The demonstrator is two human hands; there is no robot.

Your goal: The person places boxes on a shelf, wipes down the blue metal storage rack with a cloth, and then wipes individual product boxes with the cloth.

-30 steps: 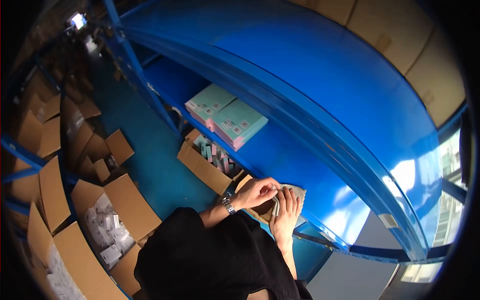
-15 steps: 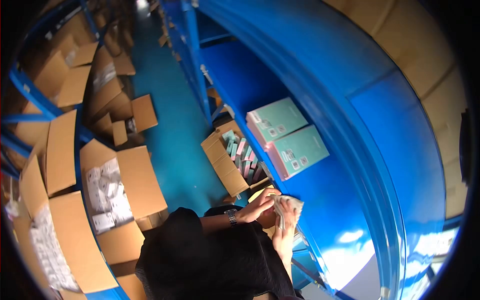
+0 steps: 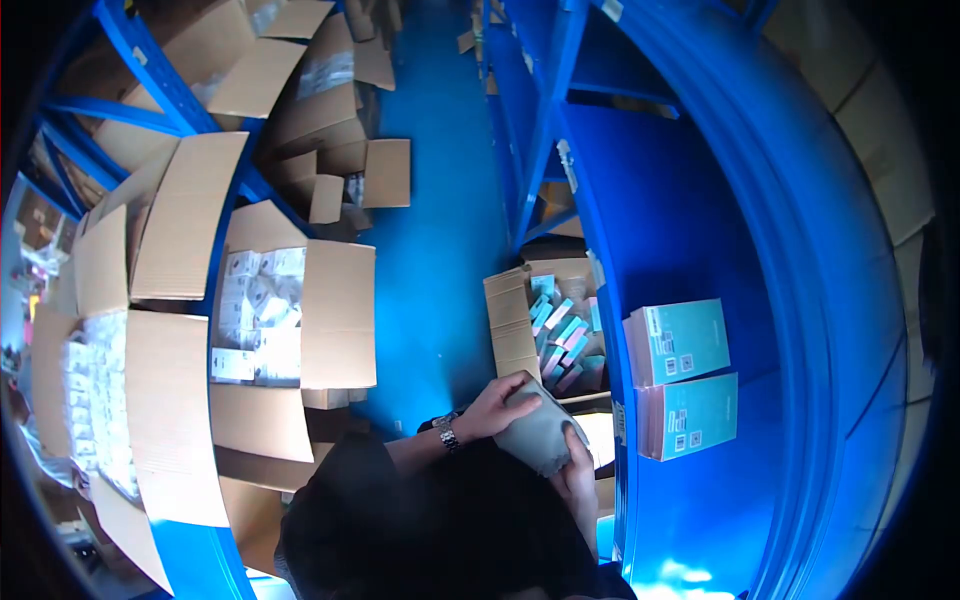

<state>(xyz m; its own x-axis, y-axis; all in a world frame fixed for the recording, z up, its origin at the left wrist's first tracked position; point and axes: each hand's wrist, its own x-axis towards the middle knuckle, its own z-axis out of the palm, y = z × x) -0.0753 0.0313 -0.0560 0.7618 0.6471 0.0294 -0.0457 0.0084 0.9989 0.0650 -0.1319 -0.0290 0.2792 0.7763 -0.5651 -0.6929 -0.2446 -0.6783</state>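
Note:
A grey cloth (image 3: 532, 438) with a jagged lower edge is stretched flat between my two hands, in front of my body. My left hand (image 3: 500, 405), with a metal watch (image 3: 446, 432) on the wrist, grips its upper left side, thumb on top. At its right edge my right hand (image 3: 577, 470) pinches it with the thumb on the near face. Just beyond the hands, an open carton (image 3: 514, 325) holds several small teal and pink boxes (image 3: 567, 340). Two stacks of teal packs with printed labels, one farther (image 3: 690, 340) and one nearer (image 3: 697, 415), rest on the blue shelf to the right.
The blue shelf (image 3: 690, 220) runs along my right side, with its upright (image 3: 552, 120) ahead. Open cartons with white packages (image 3: 262, 310) fill the left rack, their flaps (image 3: 338, 315) sticking into the aisle. The blue-green floor (image 3: 435, 200) stretches ahead between the racks.
My view has turned, so the shelf and packs appear farther right and lower. The cloth was bunched over my right hand at the shelf edge; now both hands hold it spread away from the shelf.

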